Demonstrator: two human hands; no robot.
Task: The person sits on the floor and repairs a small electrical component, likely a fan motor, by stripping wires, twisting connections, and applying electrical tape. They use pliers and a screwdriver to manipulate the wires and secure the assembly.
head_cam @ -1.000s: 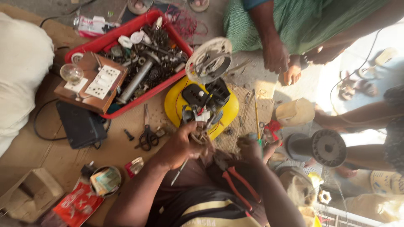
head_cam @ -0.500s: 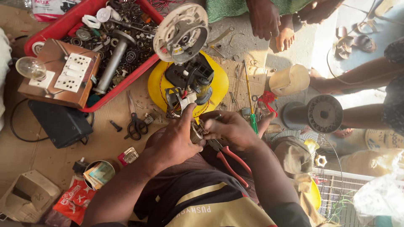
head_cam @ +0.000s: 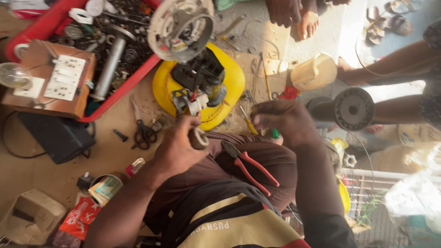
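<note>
**Fan motor open on the floor, a small part in the left hand**

The left hand (head_cam: 177, 149) closes its fingers around a small roll-like part (head_cam: 199, 138), just above the lap. The right hand (head_cam: 282, 121) pinches a screwdriver with a yellow and green handle (head_cam: 257, 127). The work seems in the middle: the black motor (head_cam: 197, 80) stands dismantled on the yellow base (head_cam: 229, 87), and the red pliers (head_cam: 250, 165) lie unused on the lap. At lower left lie a red packet (head_cam: 76, 218) and a small tin with a paper label (head_cam: 105, 186).

Dusty brown floor (head_cam: 55, 183), sunlit at right, beside a white wire grille (head_cam: 367, 193).
</note>
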